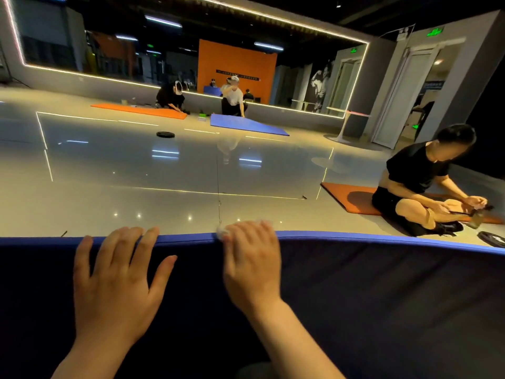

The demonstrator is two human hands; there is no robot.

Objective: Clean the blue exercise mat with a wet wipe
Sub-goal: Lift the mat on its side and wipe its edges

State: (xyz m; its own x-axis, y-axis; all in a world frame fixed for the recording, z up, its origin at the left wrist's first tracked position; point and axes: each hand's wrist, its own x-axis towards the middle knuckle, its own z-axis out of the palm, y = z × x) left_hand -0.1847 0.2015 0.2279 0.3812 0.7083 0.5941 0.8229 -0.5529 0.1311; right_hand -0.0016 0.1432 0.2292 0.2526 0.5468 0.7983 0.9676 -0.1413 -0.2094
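Note:
The blue exercise mat (pixel 382 283) fills the lower half of the view, dark in shadow, with its far edge running across the frame. My left hand (pixel 114 274) lies flat on the mat with fingers spread, fingertips at the far edge. My right hand (pixel 251 258) presses a white wet wipe (pixel 222 233) against the mat's far edge; the wipe shows only as small white bits by my fingers, the remainder hidden under the hand.
Beyond the mat lies a glossy tiled floor (pixel 164 170). A person in black (pixel 420 184) sits on an orange mat (pixel 349 198) at the right, with a dark disc (pixel 492 237) nearby. Another disc (pixel 165 134) lies mid-floor. A wall mirror reflects the room.

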